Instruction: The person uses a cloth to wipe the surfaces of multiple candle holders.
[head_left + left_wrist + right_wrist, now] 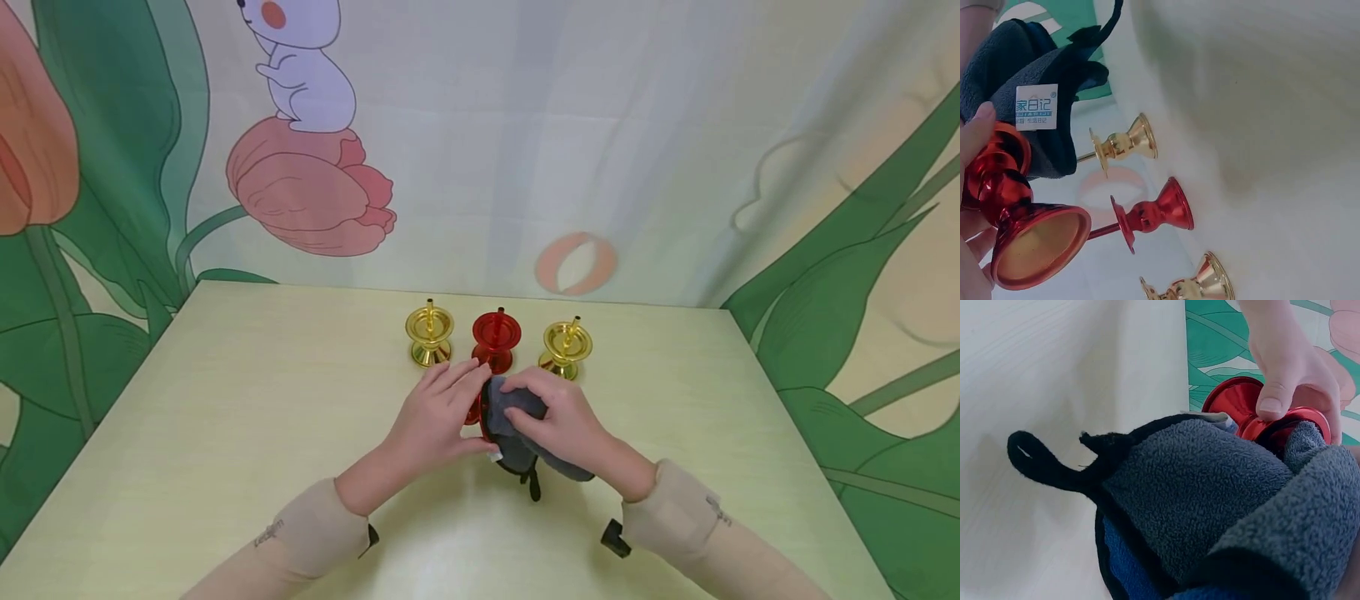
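My left hand [438, 417] grips a shiny red candle holder [1010, 194] off the table, tilted on its side, the hollow underside of its base facing the left wrist camera. With my right hand [566, 421] I hold a grey towel cloth [1197, 469] against the holder's dish. The cloth has black edging, a hanging loop and a blue reverse; a bunched part of it reaches into the dish. A white label [1037, 107] is sewn on it. In the head view the hands and cloth hide most of the held holder.
Behind the hands stand three upright holders in a row: a gold one [429, 354] on the left, a red one [495, 333] in the middle, another gold one [562, 342] on the right. They stand on a pale table [300, 375] before a printed curtain [480, 150].
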